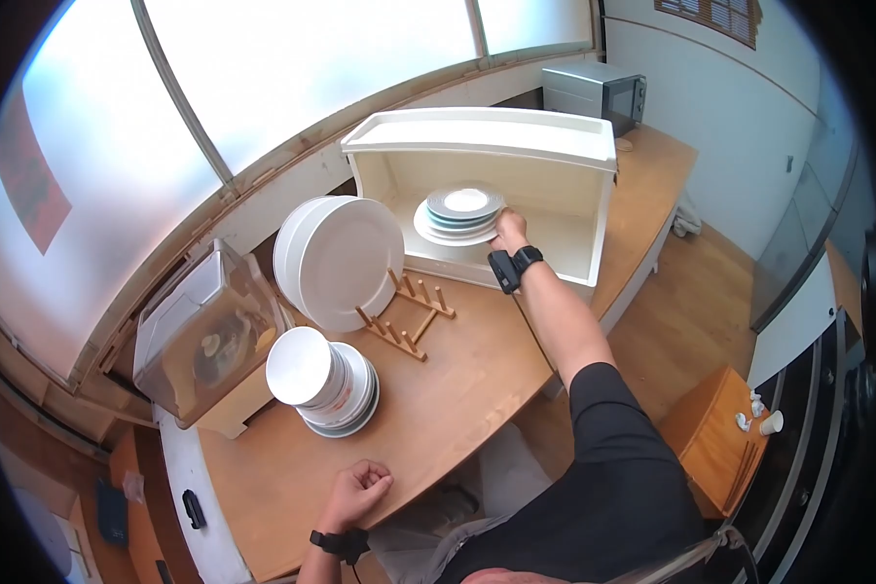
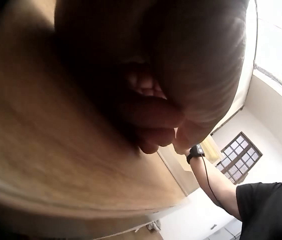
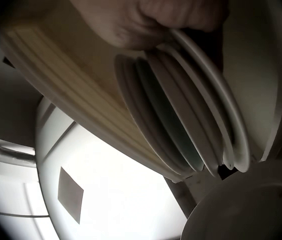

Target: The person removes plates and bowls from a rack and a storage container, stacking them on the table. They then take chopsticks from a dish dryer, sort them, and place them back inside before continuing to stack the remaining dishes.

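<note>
My right hand grips a stack of small plates by its right edge, inside the open front of a white cabinet. Seen from the right wrist, several plates stand edge-on under the hand, one of them blue-green. My left hand rests near the table's front edge with loosely curled fingers and holds nothing. Close to it on the table is a stack of white bowls on top of plates. In the left wrist view the left hand looks dark, close over the wood.
Large white plates stand upright in a wooden dish rack, left of the cabinet. A clear-lidded box sits at the table's left. Behind the cabinet is a silver microwave. A wooden stool bearing a paper cup stands at right.
</note>
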`<state>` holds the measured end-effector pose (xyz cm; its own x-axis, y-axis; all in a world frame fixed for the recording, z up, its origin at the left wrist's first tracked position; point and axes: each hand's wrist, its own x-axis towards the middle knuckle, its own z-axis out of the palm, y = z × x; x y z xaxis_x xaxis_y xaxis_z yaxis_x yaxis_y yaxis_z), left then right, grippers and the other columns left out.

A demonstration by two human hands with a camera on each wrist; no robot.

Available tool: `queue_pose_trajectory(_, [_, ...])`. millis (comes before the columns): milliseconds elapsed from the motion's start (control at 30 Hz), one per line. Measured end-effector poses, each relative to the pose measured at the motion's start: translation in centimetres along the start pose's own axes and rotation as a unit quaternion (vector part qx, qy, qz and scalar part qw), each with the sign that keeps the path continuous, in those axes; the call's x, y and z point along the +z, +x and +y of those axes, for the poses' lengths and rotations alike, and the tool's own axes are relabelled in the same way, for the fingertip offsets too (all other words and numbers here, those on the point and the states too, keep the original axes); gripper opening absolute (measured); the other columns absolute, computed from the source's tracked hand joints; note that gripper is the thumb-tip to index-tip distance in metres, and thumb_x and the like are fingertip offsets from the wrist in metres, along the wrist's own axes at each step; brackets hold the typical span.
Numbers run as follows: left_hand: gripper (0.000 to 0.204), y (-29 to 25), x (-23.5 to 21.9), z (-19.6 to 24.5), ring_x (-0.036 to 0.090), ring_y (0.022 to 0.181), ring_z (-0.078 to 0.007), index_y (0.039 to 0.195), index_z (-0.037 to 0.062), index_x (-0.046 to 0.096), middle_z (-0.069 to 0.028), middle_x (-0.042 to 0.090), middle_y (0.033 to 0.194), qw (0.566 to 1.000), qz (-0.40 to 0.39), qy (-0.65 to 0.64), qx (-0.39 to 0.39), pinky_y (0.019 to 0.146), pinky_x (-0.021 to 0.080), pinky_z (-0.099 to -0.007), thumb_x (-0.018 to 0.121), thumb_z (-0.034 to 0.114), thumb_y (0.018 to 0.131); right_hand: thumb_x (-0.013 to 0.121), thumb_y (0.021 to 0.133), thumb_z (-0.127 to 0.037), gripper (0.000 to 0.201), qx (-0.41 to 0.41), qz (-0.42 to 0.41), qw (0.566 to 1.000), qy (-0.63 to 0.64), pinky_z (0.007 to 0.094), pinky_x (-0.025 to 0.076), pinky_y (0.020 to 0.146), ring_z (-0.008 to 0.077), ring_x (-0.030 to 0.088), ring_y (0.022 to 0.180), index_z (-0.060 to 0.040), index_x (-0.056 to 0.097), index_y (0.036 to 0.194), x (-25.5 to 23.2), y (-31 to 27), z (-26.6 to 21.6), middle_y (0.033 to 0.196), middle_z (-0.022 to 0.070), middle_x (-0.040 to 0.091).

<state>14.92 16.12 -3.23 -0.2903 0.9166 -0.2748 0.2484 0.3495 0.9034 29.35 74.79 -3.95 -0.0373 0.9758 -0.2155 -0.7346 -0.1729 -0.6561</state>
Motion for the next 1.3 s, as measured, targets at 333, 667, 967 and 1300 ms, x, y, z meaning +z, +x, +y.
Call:
queue_pose_trajectory(333, [0.019,0.7,-0.7,-0.5,0.054,0.06,-0.002,0.098,-0.0023,0.066,0.0018,0.064,0.072,0.998,-0.014,-0.033,-0.05,0.055,0.044,-0.0188,0.073,0.013,0.089,0.043,0.096,-0.011,0.027,-0.078,0.112,0.985,-0.11,0.0429,0.05,0.075,0.0288,0.063,0.086,0.007,0.063,0.099,2.4,8.2,7.6,0.095,0.0197,0.066])
queue_pose_trajectory(667, [0.021,0.6,-0.6,-0.3,0.05,0.06,-0.0009,0.101,-0.0027,0.066,0.0044,0.059,0.07,0.999,-0.002,-0.02,-0.03,0.055,0.042,-0.0183,0.074,0.011,0.087,0.045,0.092,-0.007,0.026,-0.09,0.124,0.954,-0.257,0.0424,0.051,0.073,0.0316,0.066,0.084,0.0075,0.065,0.098,4.1,7.4,8.2,0.092,0.0233,0.068])
queue_pose_trajectory(967, [0.022,0.7,-0.8,-0.7,0.057,0.061,-0.0036,0.104,-0.0037,0.063,-0.0004,0.065,0.073,0.999,-0.015,-0.028,-0.032,0.056,0.045,-0.019,0.071,0.011,0.089,0.049,0.091,-0.004,0.025,-0.037,0.073,0.904,-0.419,0.0443,0.053,0.073,0.0394,0.07,0.092,0.009,0.067,0.102,3.1,8.7,8.3,0.102,0.0288,0.068])
queue_pose_trajectory(1300, [0.022,0.6,-0.3,-1.0,0.05,0.06,-0.0014,0.101,-0.0032,0.065,0.0038,0.06,0.07,0.999,0.004,-0.041,-0.021,0.055,0.042,-0.0186,0.074,0.011,0.087,0.059,0.088,-0.009,0.028,0.017,0.119,0.887,-0.447,0.0431,0.055,0.086,0.0423,0.065,0.107,0.0039,0.068,0.111,4.4,6.7,5.4,0.118,0.0276,0.065])
